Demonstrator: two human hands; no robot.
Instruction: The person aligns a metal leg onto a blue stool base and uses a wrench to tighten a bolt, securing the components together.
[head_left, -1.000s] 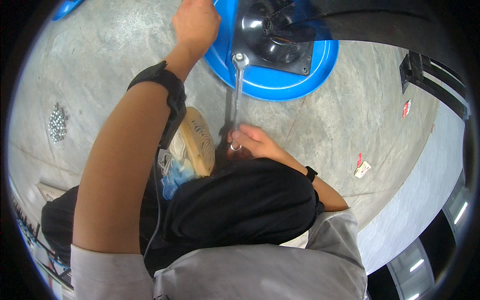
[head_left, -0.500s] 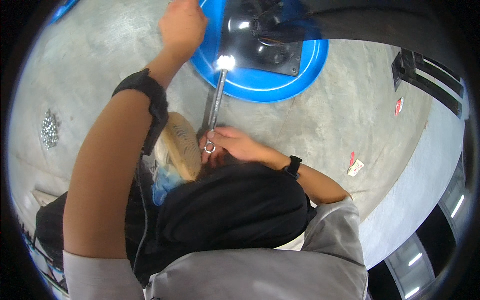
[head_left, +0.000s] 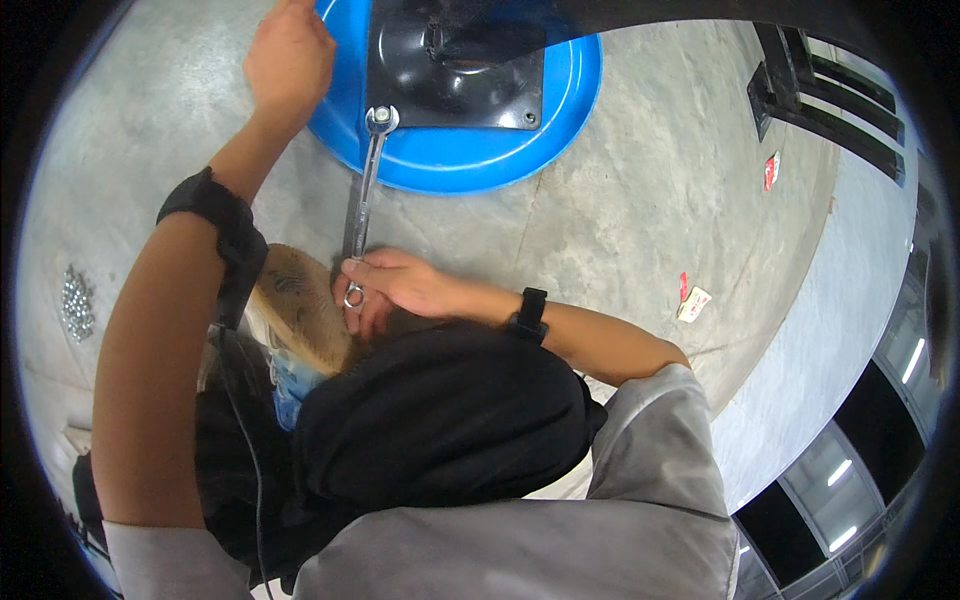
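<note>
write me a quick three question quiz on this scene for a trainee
1. Which hand holds the wrench?
2. True or false: the wrench's ring end is around the hex fastener.
3. Where is the pile of small metal parts? A) on the blue disc B) on the floor, at the person's left C) on the person's lap

Key: 1. the right hand; 2. false, its open end is; 3. B

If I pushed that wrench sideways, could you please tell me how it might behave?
The wrench looks metal, so it is probably stiff. Its smooth, shiny surface may feel slippery. With its jaws around a fastener, it would likely pivot there rather than slide freely.
</note>
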